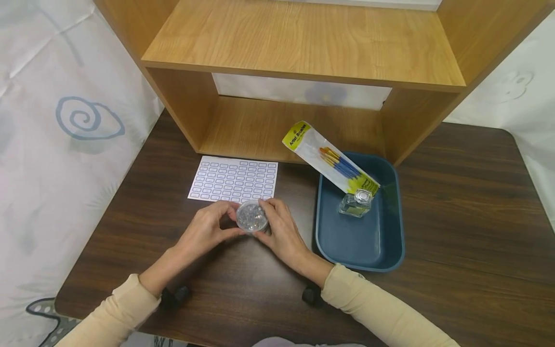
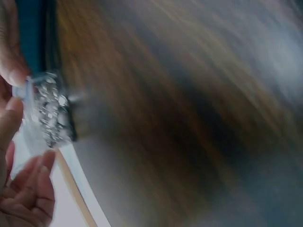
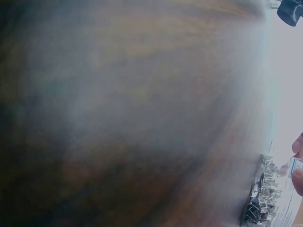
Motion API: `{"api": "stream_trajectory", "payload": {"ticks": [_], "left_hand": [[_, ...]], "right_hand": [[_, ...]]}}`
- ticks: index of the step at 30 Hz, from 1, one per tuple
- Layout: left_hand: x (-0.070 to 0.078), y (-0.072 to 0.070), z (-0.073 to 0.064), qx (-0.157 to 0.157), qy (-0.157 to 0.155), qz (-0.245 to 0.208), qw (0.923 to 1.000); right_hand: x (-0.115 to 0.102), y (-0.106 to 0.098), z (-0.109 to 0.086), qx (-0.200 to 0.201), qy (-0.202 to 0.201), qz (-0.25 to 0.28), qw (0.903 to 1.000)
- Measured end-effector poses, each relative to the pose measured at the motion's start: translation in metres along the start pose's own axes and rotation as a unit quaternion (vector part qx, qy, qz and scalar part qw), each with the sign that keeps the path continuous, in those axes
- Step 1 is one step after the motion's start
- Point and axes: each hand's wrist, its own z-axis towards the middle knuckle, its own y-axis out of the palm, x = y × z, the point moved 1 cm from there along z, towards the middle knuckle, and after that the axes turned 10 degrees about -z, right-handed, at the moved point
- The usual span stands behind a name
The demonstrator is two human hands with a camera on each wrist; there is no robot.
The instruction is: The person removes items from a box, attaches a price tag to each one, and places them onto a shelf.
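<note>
A round clear plastic tub (image 1: 252, 216) of small shiny metallic-looking pieces is held between my two hands above the dark table. My left hand (image 1: 211, 225) grips its left side, thumb below and fingers above. My right hand (image 1: 282, 230) holds the right side the same way. In the left wrist view the tub (image 2: 49, 111) shows tipped on its side, the pieces heaped within. At the right wrist view's edge, a small white label with a blue border (image 3: 296, 166) shows by a fingertip at the tub's wall. Just beyond the tub lies a white sheet of blue-bordered labels (image 1: 234, 179).
A blue tray (image 1: 347, 243) stands to the right, containing a small glass bottle with a clear cap (image 1: 356, 203). A packet of artist brushes (image 1: 331, 156) leans across its back rim toward the wooden shelf (image 1: 299, 41), which spans the rear of the table (image 1: 468, 217).
</note>
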Motion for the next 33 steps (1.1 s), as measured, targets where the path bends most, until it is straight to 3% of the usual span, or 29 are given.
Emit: {"api": "stream_trajectory", "payload": {"ticks": [5,10,24,33], "left_hand": [[-0.008,-0.001,0.0,0.002,0.053,0.008,0.9986],[-0.012,-0.001,0.0,0.001,0.078,0.0,0.997],[-0.015,-0.002,-0.001,-0.028,0.059,-0.009,0.9978],[-0.016,0.005,-0.002,-0.005,0.065,0.007,0.9978]], "right_hand": [[0.0,-0.001,0.0,0.001,-0.001,0.004,1.0],[0.001,-0.001,0.001,-0.001,0.0,0.002,1.0],[0.001,-0.001,0.004,-0.016,0.007,-0.002,0.9998],[0.0,-0.002,0.004,-0.026,0.012,0.003,0.9996]]}}
